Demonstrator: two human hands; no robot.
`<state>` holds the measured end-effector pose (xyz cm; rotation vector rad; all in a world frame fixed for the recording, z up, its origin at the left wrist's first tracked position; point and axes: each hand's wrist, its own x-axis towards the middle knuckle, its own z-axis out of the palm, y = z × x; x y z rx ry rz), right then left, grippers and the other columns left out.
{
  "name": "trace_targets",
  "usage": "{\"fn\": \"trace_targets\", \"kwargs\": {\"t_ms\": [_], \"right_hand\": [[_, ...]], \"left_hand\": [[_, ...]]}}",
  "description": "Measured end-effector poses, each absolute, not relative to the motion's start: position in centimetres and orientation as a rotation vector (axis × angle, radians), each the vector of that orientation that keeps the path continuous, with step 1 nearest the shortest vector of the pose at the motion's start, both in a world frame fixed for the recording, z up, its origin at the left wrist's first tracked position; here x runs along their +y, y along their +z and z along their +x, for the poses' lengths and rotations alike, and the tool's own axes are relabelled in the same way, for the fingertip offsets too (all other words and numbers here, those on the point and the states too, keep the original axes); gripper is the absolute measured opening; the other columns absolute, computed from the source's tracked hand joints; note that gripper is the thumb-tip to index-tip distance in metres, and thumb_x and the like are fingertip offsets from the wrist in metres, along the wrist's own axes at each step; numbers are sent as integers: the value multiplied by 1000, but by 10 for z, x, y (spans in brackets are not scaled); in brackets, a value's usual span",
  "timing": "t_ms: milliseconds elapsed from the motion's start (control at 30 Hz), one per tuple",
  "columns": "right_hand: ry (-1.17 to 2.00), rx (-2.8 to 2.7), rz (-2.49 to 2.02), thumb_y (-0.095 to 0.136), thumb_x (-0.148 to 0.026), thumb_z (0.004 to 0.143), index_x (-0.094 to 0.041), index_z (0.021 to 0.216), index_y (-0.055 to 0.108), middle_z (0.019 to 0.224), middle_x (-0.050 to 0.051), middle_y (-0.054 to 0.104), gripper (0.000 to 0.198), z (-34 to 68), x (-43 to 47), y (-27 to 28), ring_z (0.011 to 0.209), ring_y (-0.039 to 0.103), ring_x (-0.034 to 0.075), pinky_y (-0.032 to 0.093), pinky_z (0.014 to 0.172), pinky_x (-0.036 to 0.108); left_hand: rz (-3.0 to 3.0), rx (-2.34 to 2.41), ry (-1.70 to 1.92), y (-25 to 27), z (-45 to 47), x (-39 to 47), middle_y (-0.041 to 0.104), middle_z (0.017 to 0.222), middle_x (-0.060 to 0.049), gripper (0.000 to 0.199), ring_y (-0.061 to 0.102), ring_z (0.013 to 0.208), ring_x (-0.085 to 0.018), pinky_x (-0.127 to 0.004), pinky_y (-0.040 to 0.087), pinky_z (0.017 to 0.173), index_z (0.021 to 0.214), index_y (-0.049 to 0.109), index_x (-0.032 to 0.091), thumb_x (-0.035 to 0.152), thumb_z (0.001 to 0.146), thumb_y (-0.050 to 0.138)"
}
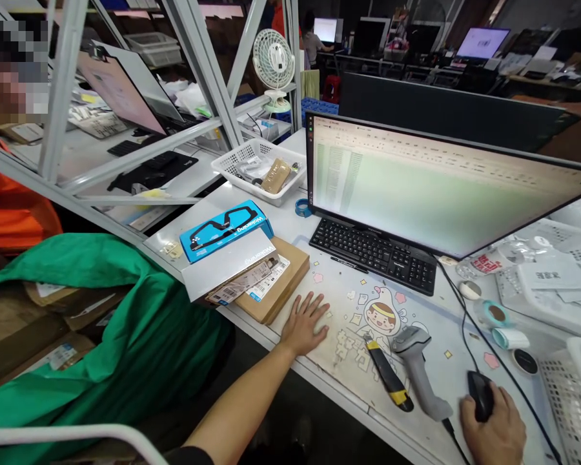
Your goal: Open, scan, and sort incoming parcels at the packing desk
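My left hand (305,324) lies flat on the desk mat with its fingers spread, holding nothing. Just beyond it is a brown cardboard box (293,265), with a blue and white product box (227,232) and labelled tags (246,281) on top. At the lower right, my right hand (494,423) is wrapped over a black computer mouse (481,395). Between my hands lie a yellow and black utility knife (388,376) and a grey barcode scanner (422,374). A black keyboard (372,254) sits below the monitor (445,194), which shows a spreadsheet.
A white basket (223,169) of small packages stands behind the boxes. Tape rolls (498,314), a plastic bottle (494,259) and white baskets (569,371) crowd the right side. A green sack (140,336) of parcels is left of the desk. A person in orange (17,206) is at far left.
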<state>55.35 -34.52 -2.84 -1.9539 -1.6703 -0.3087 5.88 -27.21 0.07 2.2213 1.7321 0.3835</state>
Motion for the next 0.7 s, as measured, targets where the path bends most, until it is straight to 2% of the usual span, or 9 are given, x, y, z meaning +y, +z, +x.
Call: {"fn": "trace_targets", "kwargs": {"t_ms": [133, 300, 433, 500, 600, 700], "right_hand": [[-297, -1697, -1967, 61, -47, 89, -11, 153, 59, 147, 28, 62, 74, 558, -345, -31, 125, 64, 55, 51, 103, 69], [-298, -1716, -1975, 58, -50, 92, -2, 149, 60, 147, 32, 61, 75, 561, -344, -32, 128, 63, 54, 50, 107, 67], [-232, -1752, -2000, 58, -50, 91, 6, 137, 65, 138, 37, 64, 73, 561, -342, -28, 125, 65, 55, 51, 108, 67], [-223, -1754, -2006, 58, -50, 92, 9, 138, 63, 140, 38, 63, 75, 559, -343, -25, 128, 63, 54, 50, 110, 67], [-250, -1734, -1993, 57, -49, 93, 5, 146, 60, 149, 35, 58, 75, 557, -344, -24, 134, 60, 52, 47, 114, 66], [-203, -1729, -2022, 57, -52, 92, 4, 141, 63, 145, 35, 60, 74, 557, -345, -24, 130, 62, 52, 48, 112, 66]], "left_hand": [[2231, 1720, 372, 1, 58, -273, 34, 177, 0, 59, 23, 167, -31, -61, 17, 137, 162, 53, 31, 48, 105, 58], [2229, 1723, 390, -1, 58, -273, 34, 177, 0, 59, 24, 167, -32, -62, 16, 137, 162, 53, 31, 49, 105, 58], [2248, 1713, 424, -5, 57, -273, 37, 176, -1, 59, 26, 166, -32, -61, 17, 137, 161, 54, 30, 48, 105, 59], [2261, 1714, 434, -7, 57, -273, 38, 176, 0, 59, 27, 166, -32, -61, 17, 137, 161, 54, 30, 48, 105, 60], [2277, 1725, 438, -8, 57, -273, 38, 176, 0, 60, 27, 165, -32, -59, 16, 137, 161, 54, 30, 48, 104, 61], [2284, 1725, 424, -7, 56, -273, 36, 176, 0, 60, 27, 166, -32, -60, 16, 137, 161, 54, 30, 48, 105, 60]]}}
